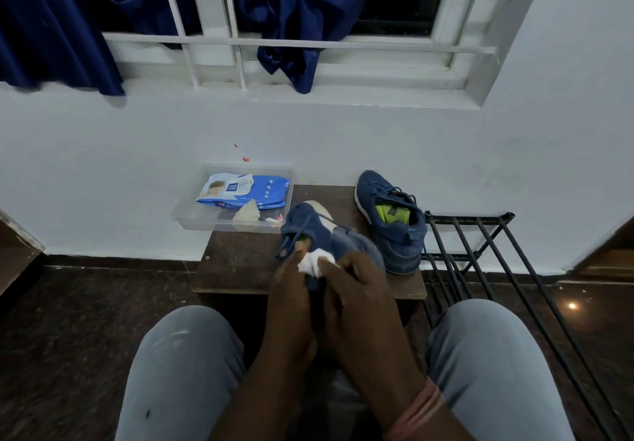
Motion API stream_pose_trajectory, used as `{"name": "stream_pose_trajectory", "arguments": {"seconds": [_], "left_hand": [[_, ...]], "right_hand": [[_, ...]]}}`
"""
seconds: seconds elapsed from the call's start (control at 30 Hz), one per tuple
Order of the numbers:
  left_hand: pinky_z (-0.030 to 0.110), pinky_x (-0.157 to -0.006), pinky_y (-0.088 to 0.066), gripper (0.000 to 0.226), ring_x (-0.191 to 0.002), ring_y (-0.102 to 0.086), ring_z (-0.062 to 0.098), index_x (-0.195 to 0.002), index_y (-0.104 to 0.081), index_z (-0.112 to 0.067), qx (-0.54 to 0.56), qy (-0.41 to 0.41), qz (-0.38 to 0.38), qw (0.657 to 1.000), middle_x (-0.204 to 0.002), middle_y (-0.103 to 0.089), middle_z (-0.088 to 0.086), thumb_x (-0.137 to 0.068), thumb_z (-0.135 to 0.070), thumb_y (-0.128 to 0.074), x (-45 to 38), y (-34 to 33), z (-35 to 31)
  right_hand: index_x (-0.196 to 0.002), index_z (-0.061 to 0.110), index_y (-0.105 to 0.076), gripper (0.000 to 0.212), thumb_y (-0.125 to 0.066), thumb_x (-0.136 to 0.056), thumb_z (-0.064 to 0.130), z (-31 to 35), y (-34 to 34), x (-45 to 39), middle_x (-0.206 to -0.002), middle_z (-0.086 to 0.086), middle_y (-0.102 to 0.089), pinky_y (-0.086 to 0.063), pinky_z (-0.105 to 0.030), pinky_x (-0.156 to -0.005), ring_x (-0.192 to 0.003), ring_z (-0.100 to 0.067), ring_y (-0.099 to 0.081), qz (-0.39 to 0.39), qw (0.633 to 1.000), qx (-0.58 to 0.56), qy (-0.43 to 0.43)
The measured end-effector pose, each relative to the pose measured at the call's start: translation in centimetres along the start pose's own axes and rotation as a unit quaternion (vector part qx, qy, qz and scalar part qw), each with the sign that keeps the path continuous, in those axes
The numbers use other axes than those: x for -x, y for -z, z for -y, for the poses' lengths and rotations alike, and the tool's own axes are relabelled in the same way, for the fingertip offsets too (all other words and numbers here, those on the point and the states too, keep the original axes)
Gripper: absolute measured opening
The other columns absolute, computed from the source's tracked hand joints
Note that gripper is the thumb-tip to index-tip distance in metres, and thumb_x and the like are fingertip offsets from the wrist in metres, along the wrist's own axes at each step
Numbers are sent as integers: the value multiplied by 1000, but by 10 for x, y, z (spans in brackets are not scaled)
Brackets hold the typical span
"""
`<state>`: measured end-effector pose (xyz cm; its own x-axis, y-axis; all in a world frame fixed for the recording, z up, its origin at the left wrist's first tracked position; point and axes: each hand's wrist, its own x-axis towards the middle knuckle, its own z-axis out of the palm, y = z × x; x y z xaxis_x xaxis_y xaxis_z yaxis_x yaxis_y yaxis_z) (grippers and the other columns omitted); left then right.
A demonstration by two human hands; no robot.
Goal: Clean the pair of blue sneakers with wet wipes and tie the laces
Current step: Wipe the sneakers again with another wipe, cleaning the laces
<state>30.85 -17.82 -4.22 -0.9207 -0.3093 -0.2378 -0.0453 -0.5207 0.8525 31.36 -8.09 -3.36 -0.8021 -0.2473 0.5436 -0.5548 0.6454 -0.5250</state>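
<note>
Two blue sneakers are showing: one sneaker (391,221) is sitting on the desk (240,262), the other sneaker (319,231) is being held up. Two hands are working, left hand (291,289) and right hand (356,286). One wipe pack (243,190) is lying in one clear tray (192,217). One fresh white wipe (314,264) and one used wipe (246,216) are showing. One black rack (480,234) is standing alongside.

Light grey trousers (178,365), bare forearms, pinkish thread band (417,411) around the right wrist.

Tray (185,216) set on table (240,262) at back left, against wall | wipes pack (245,191) and used wipe (246,216) lain in tray | one sneaker (391,221) placed at back right | rack (480,245) stood right of table
</note>
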Motion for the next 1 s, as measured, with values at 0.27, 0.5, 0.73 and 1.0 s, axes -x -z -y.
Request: {"name": "stream_pose_trajectory", "arguments": {"seconds": [0.27, 0.5, 0.73, 1.0], "left_hand": [[36, -70, -55, 49, -74, -70, 30, -85, -74, 2, -137, 41, 17, 990, -83, -76, 16, -90, -46, -66, -5, 0, -11], [28, -63, -56, 19, -74, -70, 27, -86, -76, -1, -172, 20, 29, 984, -84, -77, 12, -89, -20, -73, -13, 16, -15], [35, -64, -59, 30, -72, -70, 35, -94, -75, 7, -161, 97, 43, 981, -87, -74, 29, -85, -21, -78, -19, 11, -16], [41, -80, -60, 21, -83, -76, 29, -95, -78, -7, -194, 62, -20, 979, -91, -79, 14, -95, -26, -68, -19, 14, -13]], "right_hand": [[-104, 19, -74, 25, -62, -88, 4, -8, 19, 3, -94, 4, -56, -41, -9, -79, -85, -6, -52, 55, 997, -35, -33], [-86, 14, -78, 16, -64, -78, 12, -30, 29, 3, -85, 0, -66, -43, -8, -75, -78, -11, -61, 68, 996, -15, -56], [-87, 20, -77, 18, -64, -87, 7, -25, 2, 1, -88, 7, -72, -49, -19, -78, -83, -4, -62, 47, 981, -105, -158], [-89, 25, -75, 17, -67, -90, 10, -32, -4, -2, -92, 11, -73, -56, -31, -84, -89, -5, -68, 11, 931, -233, -280]]}}
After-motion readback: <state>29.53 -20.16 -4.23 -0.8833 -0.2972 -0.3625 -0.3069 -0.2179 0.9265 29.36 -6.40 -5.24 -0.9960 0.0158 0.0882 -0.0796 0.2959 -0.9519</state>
